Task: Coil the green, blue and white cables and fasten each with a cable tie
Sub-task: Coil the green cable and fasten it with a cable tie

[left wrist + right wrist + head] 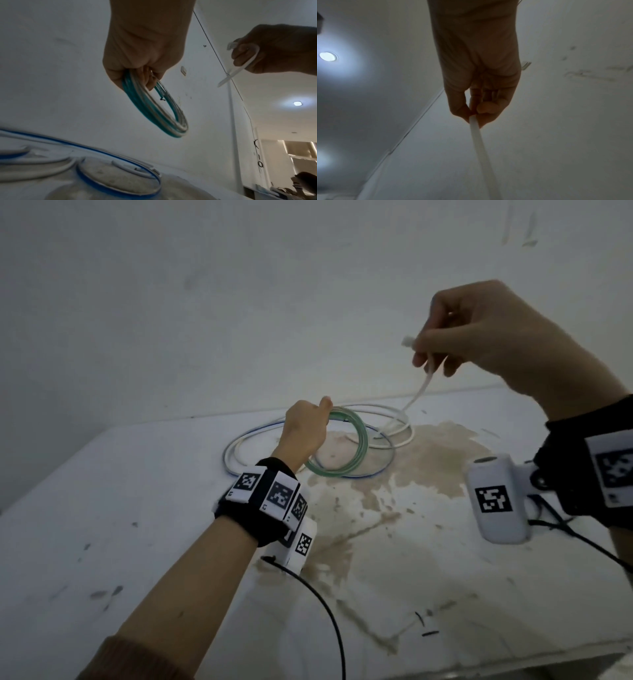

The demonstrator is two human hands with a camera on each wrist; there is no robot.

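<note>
My left hand (305,429) grips the coiled green cable (359,446) by its top, and the ring hangs tilted just above the table. The left wrist view shows my fingers (145,75) curled round the green coil (154,115). Higher and to the right, my right hand (479,337) pinches a white cable tie (423,385) near its head, with the tail pointing down toward the table. The tie (479,142) runs away from my right thumb and finger in the right wrist view. A blue cable (373,474) and a white cable (409,436) lie in loose loops under the coil.
The white table (137,542) has a brown stain across its middle and ends at a grey wall behind the cables. Black leads (325,604) trail from my wrist cameras over the front. Small dark scraps (430,633) lie near the front edge.
</note>
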